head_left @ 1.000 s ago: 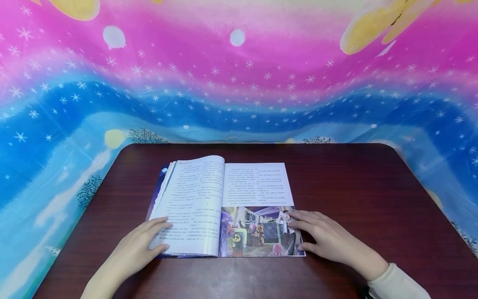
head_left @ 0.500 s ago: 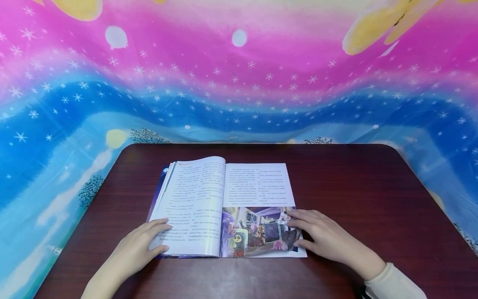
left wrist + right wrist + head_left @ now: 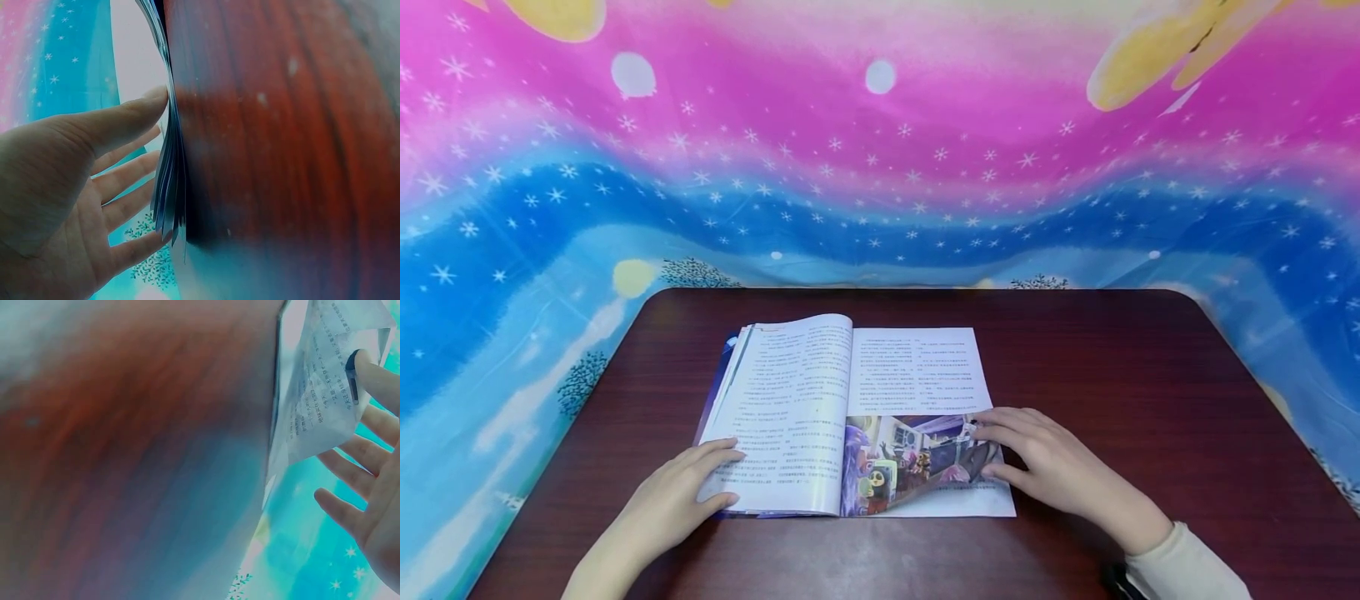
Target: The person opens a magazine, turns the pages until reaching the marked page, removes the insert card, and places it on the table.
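An open magazine (image 3: 790, 400) lies on the dark wooden table, with text on its left page and text above a colour illustration on its right page. My left hand (image 3: 673, 492) rests on the left page's outer edge, fingers extended; in the left wrist view the thumb (image 3: 134, 122) lies across the page edges. With thumb and fingers my right hand (image 3: 1041, 458) pinches the right page (image 3: 331, 381) near its lower outer corner. That corner is lifted and curled back, baring a strip of the printed sheet beneath.
The brown table (image 3: 1112, 375) extends on both sides of the magazine and behind it. A pink and blue cloth (image 3: 880, 183) with snowflakes hangs behind the table and down its sides. A light sleeve (image 3: 1187, 567) covers the right forearm.
My right hand has moved slightly up and left, lifting the right page's lower corner off the sheet below. The left hand has stayed in place.
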A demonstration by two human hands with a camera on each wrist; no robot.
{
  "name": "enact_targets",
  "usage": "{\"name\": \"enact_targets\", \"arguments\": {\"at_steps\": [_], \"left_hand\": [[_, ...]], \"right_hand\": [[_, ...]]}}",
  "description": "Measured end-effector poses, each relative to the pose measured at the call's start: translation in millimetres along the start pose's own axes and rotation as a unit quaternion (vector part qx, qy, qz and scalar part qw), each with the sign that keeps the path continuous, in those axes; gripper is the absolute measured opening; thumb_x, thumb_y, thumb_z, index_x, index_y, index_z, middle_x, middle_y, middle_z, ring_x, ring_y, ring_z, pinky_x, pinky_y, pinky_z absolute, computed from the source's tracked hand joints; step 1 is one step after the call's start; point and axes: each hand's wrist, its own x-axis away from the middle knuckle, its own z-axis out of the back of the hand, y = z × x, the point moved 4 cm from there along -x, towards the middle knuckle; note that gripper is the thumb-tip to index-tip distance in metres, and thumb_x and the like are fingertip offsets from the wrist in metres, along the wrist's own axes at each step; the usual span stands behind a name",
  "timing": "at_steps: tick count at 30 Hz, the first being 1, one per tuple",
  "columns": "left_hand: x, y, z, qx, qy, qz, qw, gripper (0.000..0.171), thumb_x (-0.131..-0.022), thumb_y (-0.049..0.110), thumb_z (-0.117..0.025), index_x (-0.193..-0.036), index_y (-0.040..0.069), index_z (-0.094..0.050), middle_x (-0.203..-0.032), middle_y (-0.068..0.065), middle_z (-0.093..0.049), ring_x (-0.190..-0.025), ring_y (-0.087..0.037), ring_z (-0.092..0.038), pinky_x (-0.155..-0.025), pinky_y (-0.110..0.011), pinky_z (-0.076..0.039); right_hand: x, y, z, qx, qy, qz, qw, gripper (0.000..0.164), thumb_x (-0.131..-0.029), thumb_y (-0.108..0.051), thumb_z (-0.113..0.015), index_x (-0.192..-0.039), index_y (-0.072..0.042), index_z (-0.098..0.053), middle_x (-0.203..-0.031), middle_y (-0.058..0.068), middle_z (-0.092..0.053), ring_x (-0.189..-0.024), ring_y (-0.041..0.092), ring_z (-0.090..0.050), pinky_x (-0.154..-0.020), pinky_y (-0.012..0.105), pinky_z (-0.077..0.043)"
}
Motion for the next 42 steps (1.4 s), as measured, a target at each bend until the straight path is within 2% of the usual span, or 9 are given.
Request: {"name": "enact_targets", "arguments": {"at_steps": [9,14,17,21,26,32,38,42], "left_hand": [[-0.8,-0.6,-1.0,0.003,-0.012,0.009,0.9999,0.050,-0.078,0.026,-0.085,-0.123,0.010,-0.068,-0.135,-0.013,-0.059,-0.125,-0.038,-0.053,-0.099,-0.059,-0.044],[-3.0,2.2,1.4,0.009,-0.018,0.016,0.9997,0.054,-0.078,0.032,-0.084,-0.124,0.009,-0.068,-0.135,-0.014,-0.059,-0.124,-0.039,-0.053,-0.099,-0.059,-0.043],[-6.5,9.6,5.6,0.009,-0.012,0.015,0.9998,0.054,-0.080,0.035,-0.082,-0.125,0.009,-0.067,-0.133,-0.014,-0.060,-0.123,-0.039,-0.055,-0.099,-0.059,-0.043],[-15.0,28.1,11.6,0.012,0.004,0.003,0.9999,0.049,-0.085,0.033,-0.079,-0.126,0.010,-0.066,-0.131,-0.012,-0.062,-0.122,-0.035,-0.057,-0.099,-0.057,-0.044],[-29.3,59.7,11.5,0.031,0.020,-0.037,0.9986,0.045,-0.088,0.032,-0.077,-0.128,0.013,-0.066,-0.132,-0.007,-0.063,-0.123,-0.029,-0.058,-0.102,-0.052,-0.044],[-44.0,93.3,7.1,0.053,0.038,-0.099,0.9930,0.043,-0.092,0.035,-0.072,-0.130,0.016,-0.064,-0.135,-0.002,-0.061,-0.125,-0.024,-0.056,-0.105,-0.049,-0.043],[-50.2,119.7,9.0,0.085,0.048,-0.155,0.9831,0.050,-0.092,0.045,-0.069,-0.134,0.020,-0.062,-0.134,0.005,-0.061,-0.125,-0.019,-0.056,-0.106,-0.045,-0.043],[-51.4,134.6,12.7,0.090,0.074,-0.200,0.9727,0.054,-0.091,0.047,-0.070,-0.136,0.019,-0.060,-0.134,0.005,-0.061,-0.123,-0.016,-0.057,-0.104,-0.042,-0.045]], "right_hand": [[-10,-6,9,-0.003,0.040,0.014,0.999,0.043,-0.082,-0.030,-0.082,-0.121,-0.013,-0.071,-0.130,0.004,-0.063,-0.121,0.024,-0.056,-0.100,0.050,-0.045],[-16,-8,15,-0.001,0.068,0.023,0.997,0.041,-0.081,-0.031,-0.083,-0.116,-0.014,-0.072,-0.125,0.002,-0.064,-0.118,0.022,-0.057,-0.100,0.047,-0.045],[-18,-11,18,0.000,0.086,0.028,0.996,0.039,-0.081,-0.033,-0.082,-0.114,-0.015,-0.072,-0.123,0.000,-0.065,-0.117,0.020,-0.057,-0.100,0.045,-0.045],[-24,-16,22,-0.001,0.110,0.036,0.993,0.037,-0.082,-0.035,-0.081,-0.112,-0.015,-0.072,-0.122,-0.002,-0.065,-0.117,0.020,-0.057,-0.102,0.043,-0.043],[-34,-24,28,-0.005,0.136,0.049,0.989,0.036,-0.083,-0.035,-0.081,-0.112,-0.016,-0.072,-0.121,-0.003,-0.066,-0.119,0.019,-0.057,-0.105,0.042,-0.040],[-45,-33,34,-0.009,0.152,0.058,0.987,0.036,-0.082,-0.037,-0.081,-0.111,-0.017,-0.071,-0.115,-0.006,-0.066,-0.118,0.018,-0.056,-0.106,0.038,-0.040],[-51,-40,38,-0.012,0.161,0.061,0.985,0.035,-0.081,-0.035,-0.082,-0.109,-0.017,-0.071,-0.111,-0.006,-0.066,-0.114,0.017,-0.056,-0.103,0.033,-0.040],[-54,-45,40,-0.017,0.172,0.068,0.983,0.034,-0.083,-0.037,-0.080,-0.109,-0.017,-0.071,-0.110,-0.005,-0.067,-0.113,0.018,-0.057,-0.103,0.034,-0.040]]}}
